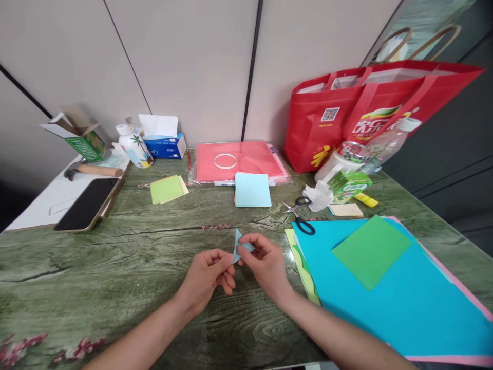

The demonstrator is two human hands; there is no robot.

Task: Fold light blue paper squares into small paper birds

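A small piece of folded light-blue paper [238, 239] is held just above the table, between both my hands. My left hand [210, 275] pinches its lower left corner between thumb and fingertips. My right hand [265, 262] grips its right side, thumb in front, fingers behind. One pointed corner of the paper sticks up above the fingers; part of it is hidden by them. Beyond my hands lies a stack of light-blue square sheets [252, 190]. Black-handled scissors [302, 213] rest open to the right of it.
Large blue sheets [358, 313] with a green square [372, 252] on top lie at right. Light-green squares [167, 190], a pink paper pack [246, 156] and a tissue box [165, 146] sit farther back. A red bag [323, 139] stands back right; a phone [88, 204] and hammer [98, 170] lie left.
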